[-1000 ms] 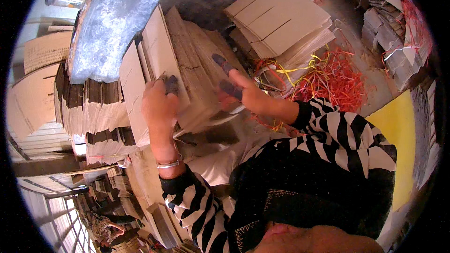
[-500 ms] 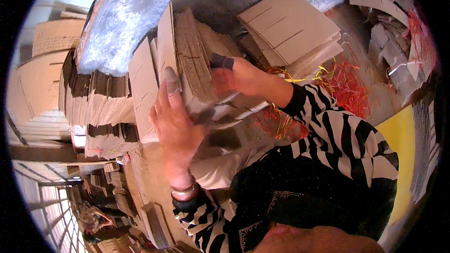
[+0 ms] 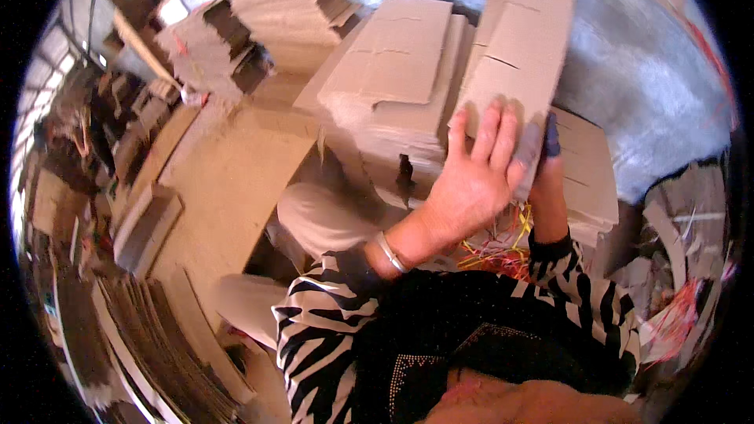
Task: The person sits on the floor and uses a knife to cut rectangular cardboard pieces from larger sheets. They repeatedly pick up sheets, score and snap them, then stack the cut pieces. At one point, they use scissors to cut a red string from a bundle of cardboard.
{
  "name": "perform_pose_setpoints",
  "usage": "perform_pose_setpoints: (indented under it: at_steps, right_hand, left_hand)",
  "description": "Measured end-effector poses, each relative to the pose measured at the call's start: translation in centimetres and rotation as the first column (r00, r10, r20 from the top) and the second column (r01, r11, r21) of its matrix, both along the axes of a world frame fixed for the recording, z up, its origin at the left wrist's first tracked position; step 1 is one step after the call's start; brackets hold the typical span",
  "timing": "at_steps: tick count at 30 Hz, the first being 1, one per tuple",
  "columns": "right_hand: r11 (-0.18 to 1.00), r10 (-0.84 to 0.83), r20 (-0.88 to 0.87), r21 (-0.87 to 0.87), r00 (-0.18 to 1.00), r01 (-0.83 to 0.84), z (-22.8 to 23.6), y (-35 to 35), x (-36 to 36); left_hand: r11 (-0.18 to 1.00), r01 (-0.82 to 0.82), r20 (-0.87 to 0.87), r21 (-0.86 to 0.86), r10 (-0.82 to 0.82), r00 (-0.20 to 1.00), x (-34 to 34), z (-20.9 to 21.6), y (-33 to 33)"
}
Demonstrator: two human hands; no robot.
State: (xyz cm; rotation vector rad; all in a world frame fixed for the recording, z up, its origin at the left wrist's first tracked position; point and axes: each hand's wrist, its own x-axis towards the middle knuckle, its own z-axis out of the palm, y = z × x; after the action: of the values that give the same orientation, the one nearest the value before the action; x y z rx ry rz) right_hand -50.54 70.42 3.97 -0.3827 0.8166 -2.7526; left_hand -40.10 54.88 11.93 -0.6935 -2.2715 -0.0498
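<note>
A thick stack of folded brown cardboard sheets [image 3: 522,39] stands tilted in front of me, its slotted flat face toward me. My left hand [image 3: 475,184] presses its fingers over the lower part of that face, with a grey cover on one digit at the edge. Around the stack's right edge is my right hand [image 3: 548,177], partly hidden behind the cardboard, a dark cover on one fingertip. Both hands hold the stack between them. Just left of it sits a larger pile of cardboard sheets [image 3: 385,55]. Another cardboard pile [image 3: 585,169] lies to the right, beyond my right hand.
Red and yellow plastic strings [image 3: 503,255] lie below my hands. A flat brown board [image 3: 228,165] spreads at the left, with cardboard stacks [image 3: 157,330] near it. Taller cardboard piles [image 3: 275,8] rise at the far left. A bluish-grey surface [image 3: 628,63] extends behind.
My view has swung left, so the piles appear farther right. The held stack has turned from showing its layered edges to showing its flat face. My hands are now closer together.
</note>
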Motion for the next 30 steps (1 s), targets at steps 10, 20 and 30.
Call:
perform_pose_setpoints:
  at_steps: [10,20,30]
  right_hand:
    - [0.868,0.226,-0.39,0.496,0.893,-0.003,4.9,-17.0,8.0]
    - [0.341,0.78,-0.36,0.93,0.512,0.135,-5.7,-41.7,11.5]
    - [0.076,0.87,-0.23,0.937,0.437,0.342,-8.3,-41.2,11.3]
  left_hand:
    - [0.848,-0.313,-0.177,0.428,0.418,0.891,11.2,-3.4,-12.1]
    - [-0.073,-0.49,0.44,0.869,0.567,0.696,16.4,-13.1,-23.2]
    - [-0.253,-0.607,0.629,0.753,0.544,0.555,18.9,-16.8,-23.0]
